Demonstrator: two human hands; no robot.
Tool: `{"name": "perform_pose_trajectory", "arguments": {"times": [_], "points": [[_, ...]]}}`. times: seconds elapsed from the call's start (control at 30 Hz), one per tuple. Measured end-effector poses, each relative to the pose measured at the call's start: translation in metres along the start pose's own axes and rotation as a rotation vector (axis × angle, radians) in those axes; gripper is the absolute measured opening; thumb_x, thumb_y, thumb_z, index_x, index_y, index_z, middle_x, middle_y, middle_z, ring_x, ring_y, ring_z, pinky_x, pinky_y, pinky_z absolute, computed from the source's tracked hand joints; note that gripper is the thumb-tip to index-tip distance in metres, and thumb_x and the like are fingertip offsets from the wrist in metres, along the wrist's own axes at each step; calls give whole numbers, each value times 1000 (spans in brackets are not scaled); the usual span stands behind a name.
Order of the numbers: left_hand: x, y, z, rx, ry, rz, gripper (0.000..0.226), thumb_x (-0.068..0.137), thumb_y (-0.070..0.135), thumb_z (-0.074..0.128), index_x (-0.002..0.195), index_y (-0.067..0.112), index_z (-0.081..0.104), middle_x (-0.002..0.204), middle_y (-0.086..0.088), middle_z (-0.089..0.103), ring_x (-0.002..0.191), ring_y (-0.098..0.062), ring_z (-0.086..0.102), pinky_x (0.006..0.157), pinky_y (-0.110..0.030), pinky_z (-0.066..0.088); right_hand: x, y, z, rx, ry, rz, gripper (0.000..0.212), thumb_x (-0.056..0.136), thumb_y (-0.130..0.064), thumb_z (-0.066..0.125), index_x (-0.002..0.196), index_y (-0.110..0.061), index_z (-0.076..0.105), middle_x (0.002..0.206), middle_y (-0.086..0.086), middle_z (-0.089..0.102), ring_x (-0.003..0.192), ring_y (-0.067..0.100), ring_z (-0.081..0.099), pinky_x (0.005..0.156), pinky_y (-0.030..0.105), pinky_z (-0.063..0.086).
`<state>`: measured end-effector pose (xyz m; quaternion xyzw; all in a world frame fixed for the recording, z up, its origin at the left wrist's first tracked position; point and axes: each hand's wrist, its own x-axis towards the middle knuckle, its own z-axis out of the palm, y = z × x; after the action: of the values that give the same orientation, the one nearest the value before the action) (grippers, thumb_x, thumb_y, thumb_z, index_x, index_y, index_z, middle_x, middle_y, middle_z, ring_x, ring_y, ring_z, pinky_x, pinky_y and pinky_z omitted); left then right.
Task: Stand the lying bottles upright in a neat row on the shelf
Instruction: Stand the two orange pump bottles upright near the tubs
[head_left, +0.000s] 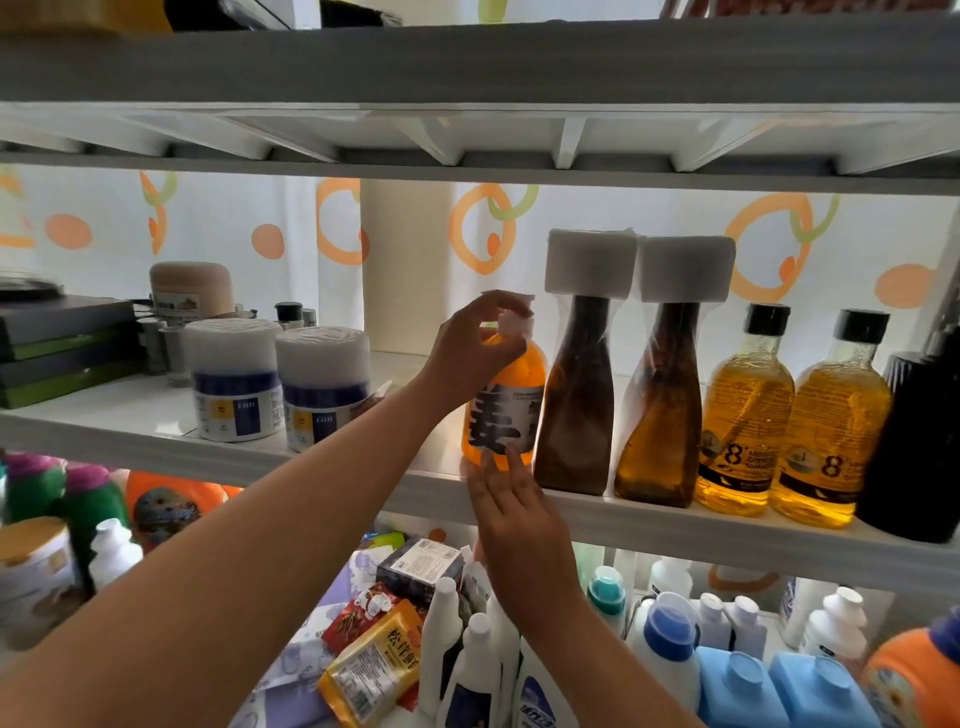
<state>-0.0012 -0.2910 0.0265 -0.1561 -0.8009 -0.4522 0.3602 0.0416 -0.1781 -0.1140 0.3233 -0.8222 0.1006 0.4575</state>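
Along the white shelf, our left hand pinches the orange bottle cap; right hand open at six o'clock. Nudging risks toppling the brown bottle at three.

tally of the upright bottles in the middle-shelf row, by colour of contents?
Orange, held by left hand, right hand at its base: 1
Dark brown, white caps: 2
Golden yellow, black caps: 2
Black: 1
Total: 6
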Motion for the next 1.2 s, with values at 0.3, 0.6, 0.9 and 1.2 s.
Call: {"name": "perform_pose_trajectory", "arguments": {"times": [0.3,0.6,0.9,1.2], "points": [[-14,3,2,-82,101,-101,44,86,17,65,107,21,27,111,-8,61,97,-21,60,80,-30,54,-5,2,7,12,12,-19,74,52,-22,90,119,-8,63,122,8,63,120,29,53,93,40,41],[-24,-1,11,-37,185,-215,53,83,30,69,109,21,24,125,-14,58,96,-20,57,78,-25,47,-5,3,10,47,60,-10,57,65,-23,82,117,-8,65,120,6,64,120,27,53,93,39,43],[-23,-2,-1,104,-77,-368,70,75,50,70,132,20,42,117,3,54,101,-14,53,81,-26,45,-4,2,5,78,100,-2,49,68,-20,79,114,-8,67,118,7,65,116,26,57,93,37,39],[-25,2,-7,119,-116,-356,67,76,50,69,131,22,43,114,5,54,99,-13,53,78,-25,42,-3,1,-5,124,111,-27,47,68,-18,79,113,-7,68,117,7,66,117,27,57,94,38,40]]}}
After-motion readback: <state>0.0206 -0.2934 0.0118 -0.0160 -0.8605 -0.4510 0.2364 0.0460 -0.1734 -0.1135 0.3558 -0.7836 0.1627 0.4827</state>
